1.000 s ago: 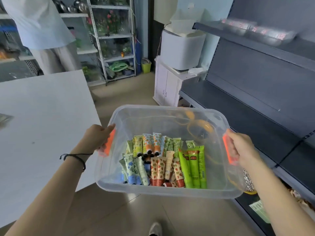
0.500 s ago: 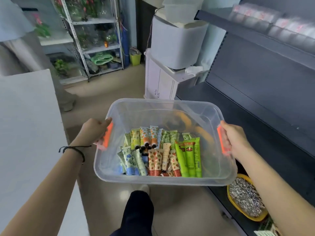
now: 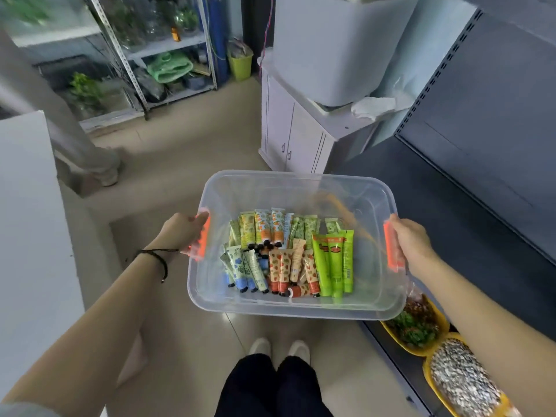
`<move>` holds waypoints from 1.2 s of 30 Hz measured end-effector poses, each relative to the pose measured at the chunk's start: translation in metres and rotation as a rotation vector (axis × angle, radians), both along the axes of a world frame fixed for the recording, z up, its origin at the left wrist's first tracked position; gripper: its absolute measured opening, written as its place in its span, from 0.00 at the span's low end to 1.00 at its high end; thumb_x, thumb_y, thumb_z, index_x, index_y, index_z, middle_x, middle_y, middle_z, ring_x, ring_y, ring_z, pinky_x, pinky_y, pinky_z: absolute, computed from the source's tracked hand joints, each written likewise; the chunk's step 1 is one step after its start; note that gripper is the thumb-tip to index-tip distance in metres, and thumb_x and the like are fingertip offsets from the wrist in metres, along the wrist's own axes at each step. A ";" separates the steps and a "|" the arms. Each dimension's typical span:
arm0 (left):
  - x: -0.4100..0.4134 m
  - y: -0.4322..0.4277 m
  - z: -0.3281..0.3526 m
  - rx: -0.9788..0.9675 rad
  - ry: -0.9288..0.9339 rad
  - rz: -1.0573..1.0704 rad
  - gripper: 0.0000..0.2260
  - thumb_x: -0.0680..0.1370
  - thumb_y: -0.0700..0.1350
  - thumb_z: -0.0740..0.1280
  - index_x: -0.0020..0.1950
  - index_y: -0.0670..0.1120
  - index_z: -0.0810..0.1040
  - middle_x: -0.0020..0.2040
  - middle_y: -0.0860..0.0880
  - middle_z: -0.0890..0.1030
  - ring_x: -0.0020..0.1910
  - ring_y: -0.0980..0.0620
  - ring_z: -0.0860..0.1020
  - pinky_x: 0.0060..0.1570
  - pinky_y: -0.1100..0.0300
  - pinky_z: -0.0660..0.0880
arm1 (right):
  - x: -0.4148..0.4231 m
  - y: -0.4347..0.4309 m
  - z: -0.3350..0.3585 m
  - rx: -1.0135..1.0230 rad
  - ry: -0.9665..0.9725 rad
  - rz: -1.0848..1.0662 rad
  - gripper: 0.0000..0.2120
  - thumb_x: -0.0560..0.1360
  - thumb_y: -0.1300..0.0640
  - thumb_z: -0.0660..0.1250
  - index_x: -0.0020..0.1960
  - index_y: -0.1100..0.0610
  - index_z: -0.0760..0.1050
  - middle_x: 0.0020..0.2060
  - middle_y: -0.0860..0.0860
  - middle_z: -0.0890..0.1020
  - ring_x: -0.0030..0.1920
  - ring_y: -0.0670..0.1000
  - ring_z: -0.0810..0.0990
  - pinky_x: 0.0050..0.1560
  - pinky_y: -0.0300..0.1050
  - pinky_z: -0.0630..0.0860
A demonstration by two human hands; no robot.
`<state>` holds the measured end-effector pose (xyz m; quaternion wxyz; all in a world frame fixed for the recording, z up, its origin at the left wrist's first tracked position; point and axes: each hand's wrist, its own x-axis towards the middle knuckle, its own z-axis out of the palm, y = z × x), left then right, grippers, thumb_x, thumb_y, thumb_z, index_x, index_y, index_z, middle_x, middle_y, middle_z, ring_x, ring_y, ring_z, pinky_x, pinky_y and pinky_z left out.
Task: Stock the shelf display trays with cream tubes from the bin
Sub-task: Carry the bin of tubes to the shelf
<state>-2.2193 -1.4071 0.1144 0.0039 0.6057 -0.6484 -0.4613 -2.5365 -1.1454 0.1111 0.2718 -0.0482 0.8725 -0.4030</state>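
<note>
In a clear plastic bin lie patterned cream tubes, white table left of it, dark metal shelf unit right, white cabinet behind, yellow oval dishes on the unit's bottom level

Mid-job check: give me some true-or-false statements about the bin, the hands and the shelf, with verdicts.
1. The left hand and the right hand each grip an orange handle of the bin. True.
2. The bin rests on the dark shelf. False: it is held in the air over the floor, beside the shelf.
3. The bright green tubes lie rightmost among the tubes in the bin. True.
4. A lid covers the bin. False: its top is open.
5. The yellow trays hold tubes. False: they hold seeds and loose dried food.
</note>
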 end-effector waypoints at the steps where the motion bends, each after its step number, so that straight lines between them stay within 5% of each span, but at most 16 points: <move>1: -0.006 -0.005 -0.014 0.030 -0.002 0.018 0.19 0.80 0.53 0.58 0.43 0.39 0.77 0.32 0.45 0.77 0.26 0.48 0.78 0.31 0.60 0.76 | -0.007 -0.008 -0.014 0.016 -0.004 0.019 0.16 0.78 0.44 0.60 0.44 0.56 0.76 0.31 0.51 0.72 0.31 0.53 0.70 0.35 0.44 0.68; 9: -0.039 -0.032 -0.129 0.091 -0.068 0.049 0.13 0.79 0.43 0.60 0.38 0.39 0.75 0.35 0.42 0.77 0.37 0.45 0.76 0.47 0.50 0.78 | -0.040 -0.056 -0.123 0.191 -0.012 0.166 0.17 0.80 0.48 0.56 0.42 0.60 0.73 0.35 0.59 0.75 0.40 0.58 0.75 0.46 0.54 0.73; 14: -0.056 -0.035 -0.202 0.045 -0.155 0.042 0.11 0.76 0.37 0.58 0.34 0.41 0.73 0.30 0.45 0.76 0.32 0.46 0.76 0.32 0.61 0.71 | -0.061 -0.071 -0.203 0.258 -0.027 0.219 0.14 0.81 0.51 0.56 0.47 0.61 0.73 0.43 0.59 0.77 0.43 0.57 0.74 0.47 0.50 0.69; 21: -0.070 -0.040 -0.284 0.015 -0.164 0.038 0.08 0.76 0.36 0.58 0.41 0.38 0.76 0.35 0.43 0.79 0.34 0.46 0.74 0.34 0.60 0.69 | -0.089 -0.090 -0.281 0.230 -0.057 0.234 0.13 0.81 0.50 0.57 0.52 0.59 0.73 0.46 0.58 0.78 0.48 0.58 0.75 0.50 0.49 0.72; 30: -0.089 -0.038 -0.329 0.000 -0.158 0.050 0.09 0.77 0.37 0.59 0.42 0.47 0.75 0.38 0.43 0.79 0.38 0.43 0.75 0.35 0.59 0.68 | -0.101 -0.101 -0.327 0.208 -0.150 0.227 0.13 0.82 0.50 0.55 0.56 0.59 0.71 0.47 0.59 0.77 0.46 0.57 0.76 0.50 0.50 0.73; 36: -0.096 -0.042 -0.325 -0.025 -0.131 0.086 0.16 0.78 0.39 0.60 0.35 0.57 0.69 0.40 0.42 0.80 0.40 0.43 0.77 0.40 0.58 0.70 | -0.108 -0.106 -0.334 0.213 -0.160 0.240 0.12 0.82 0.50 0.54 0.56 0.57 0.70 0.46 0.58 0.76 0.45 0.57 0.76 0.51 0.53 0.74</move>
